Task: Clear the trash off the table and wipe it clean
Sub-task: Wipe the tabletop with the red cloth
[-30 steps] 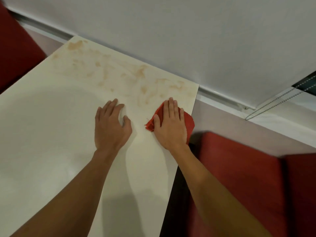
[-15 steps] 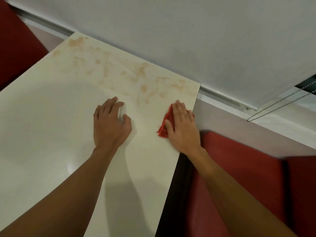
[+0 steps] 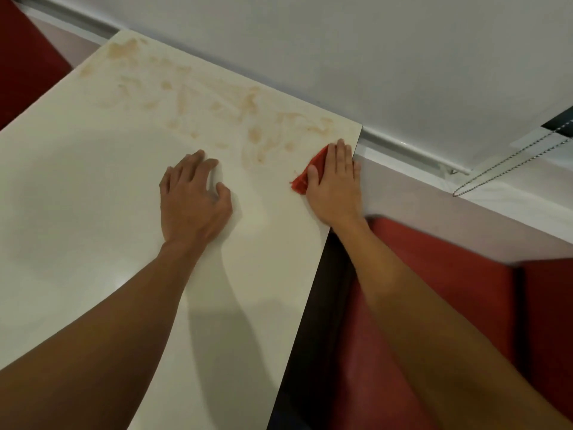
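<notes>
A cream table (image 3: 93, 197) fills the left of the view, with brown smeared stains (image 3: 235, 103) across its far part. My right hand (image 3: 336, 184) lies flat with straight fingers on a red cloth (image 3: 302, 180), pressing it against the table's right edge near the far corner. Most of the cloth is hidden under the palm. My left hand (image 3: 193, 200) rests palm down on the bare table in the middle, fingers loosely spread, holding nothing.
A white roller blind (image 3: 372, 57) hangs behind the table, with its bead chain (image 3: 508, 159) at the right. Red padded seats stand at the right (image 3: 434, 290) and at the far left (image 3: 21, 57). A dark gap separates table and right seat.
My right hand has slid the red cloth to the right, from near the table's middle to its right edge. My left hand has stayed in place.
</notes>
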Action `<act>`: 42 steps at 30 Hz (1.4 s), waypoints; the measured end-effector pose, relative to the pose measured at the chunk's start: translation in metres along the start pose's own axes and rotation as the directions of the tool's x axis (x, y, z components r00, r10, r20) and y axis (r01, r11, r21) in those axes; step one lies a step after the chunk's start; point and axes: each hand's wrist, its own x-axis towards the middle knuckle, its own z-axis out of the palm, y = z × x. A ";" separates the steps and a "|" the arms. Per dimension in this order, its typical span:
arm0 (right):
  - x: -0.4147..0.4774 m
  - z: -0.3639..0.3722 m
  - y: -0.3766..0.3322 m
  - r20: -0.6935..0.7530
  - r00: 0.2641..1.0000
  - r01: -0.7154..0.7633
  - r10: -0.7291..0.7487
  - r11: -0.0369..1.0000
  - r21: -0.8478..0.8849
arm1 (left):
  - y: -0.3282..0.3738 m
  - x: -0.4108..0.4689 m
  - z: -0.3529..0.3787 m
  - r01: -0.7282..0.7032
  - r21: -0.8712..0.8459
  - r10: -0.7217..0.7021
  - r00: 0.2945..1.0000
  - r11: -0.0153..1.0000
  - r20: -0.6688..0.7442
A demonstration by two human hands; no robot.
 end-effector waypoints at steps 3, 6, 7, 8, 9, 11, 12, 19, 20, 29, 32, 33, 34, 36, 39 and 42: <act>0.052 -0.006 0.009 0.019 0.999 -0.044 0.044 0.999 0.022 | -0.001 0.000 0.001 -0.002 -0.003 0.001 1.000 1.000 -0.009; 0.058 -0.006 0.010 0.012 0.998 -0.058 0.058 0.997 0.049 | -0.002 0.001 0.002 -0.015 -0.003 0.015 1.000 1.000 -0.014; 0.048 -0.004 0.007 0.002 0.999 -0.053 0.053 0.997 0.062 | -0.002 0.001 0.001 -0.013 -0.006 0.013 1.000 1.000 -0.016; 0.033 -0.003 0.002 -0.006 0.999 -0.043 0.044 0.997 0.069 | -0.001 0.001 0.001 -0.011 -0.009 0.011 1.000 1.000 -0.017; 0.015 -0.001 -0.001 -0.016 1.000 -0.018 0.019 0.998 0.065 | -0.001 0.001 0.000 -0.009 -0.009 0.009 1.000 1.000 -0.017; -0.014 0.004 -0.001 -0.013 0.999 0.045 -0.044 0.998 0.041 | 0.000 0.001 0.000 -0.013 -0.010 0.013 1.000 1.000 -0.019; -0.018 0.006 0.001 -0.005 0.998 0.063 -0.063 0.998 0.028 | 0.000 0.001 0.000 -0.019 -0.008 0.019 1.000 1.000 -0.020; 0.079 -0.012 0.018 0.005 0.999 -0.044 0.044 0.997 0.060 | -0.002 0.002 0.002 -0.025 -0.002 0.025 0.999 1.000 -0.035; 0.080 -0.012 0.017 0.001 0.999 -0.039 0.039 0.997 0.061 | -0.002 0.001 0.002 -0.028 -0.004 0.028 0.999 1.000 -0.037; -0.049 -0.002 -0.003 0.024 0.975 0.220 -0.220 0.975 0.009 | -0.001 0.001 0.002 -0.024 -0.001 0.024 0.999 1.000 -0.038; 0.017 -0.007 0.002 0.017 0.995 0.102 -0.102 0.995 -0.010 | -0.001 0.002 0.002 -0.020 0.007 0.020 0.999 1.000 -0.036; 0.040 -0.009 0.002 0.030 0.998 0.051 -0.051 0.999 -0.010 | 0.000 0.001 0.002 -0.017 0.010 0.017 0.999 1.000 -0.036; 0.058 -0.010 0.003 0.035 0.999 0.014 -0.013 1.000 -0.020 | 0.000 0.001 0.002 -0.016 0.011 0.016 0.999 1.000 -0.037; 0.071 -0.011 0.002 0.039 0.999 -0.024 0.025 0.999 -0.034 | 0.000 0.001 0.002 -0.017 0.009 0.017 0.999 1.000 -0.037; 0.033 -0.008 -0.009 0.033 0.999 0.013 -0.012 1.000 -0.003 | 0.000 0.001 0.002 -0.014 0.001 0.014 0.999 1.000 -0.033; -0.041 -0.003 -0.019 0.009 0.992 0.125 -0.125 0.992 0.009 | -0.001 0.001 0.001 -0.011 0.003 0.011 0.999 1.000 -0.033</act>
